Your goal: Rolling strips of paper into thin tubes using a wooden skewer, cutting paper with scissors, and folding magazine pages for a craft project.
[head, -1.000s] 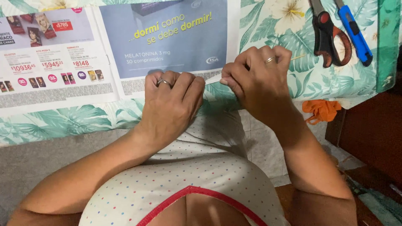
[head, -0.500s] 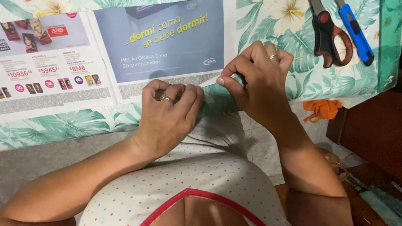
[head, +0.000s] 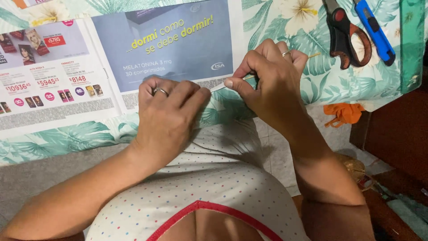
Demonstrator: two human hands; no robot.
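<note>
A printed newspaper sheet (head: 111,67) lies flat on a table covered by a leaf-and-flower tablecloth (head: 67,138). My left hand (head: 167,116), a ring on one finger, rests curled on the sheet's near edge with its fingertips on the paper. My right hand (head: 272,82), also ringed, pinches the sheet's near right corner (head: 217,87) between thumb and forefinger, and the paper there looks rolled into a thin strip. A thin pale stick (head: 313,55) pokes out past the right hand's knuckles. The hands sit a few centimetres apart.
Red-handled scissors (head: 345,38) and a blue utility knife (head: 374,31) lie on the cloth at the far right, beside a green strip (head: 412,44) at the table's edge. An orange scrap (head: 343,114) lies on the floor below. Dark wooden furniture (head: 397,134) stands to the right.
Both hands have shifted a little farther onto the table along the sheet's near edge. My right thumb and forefinger now pinch the rolled corner more tightly.
</note>
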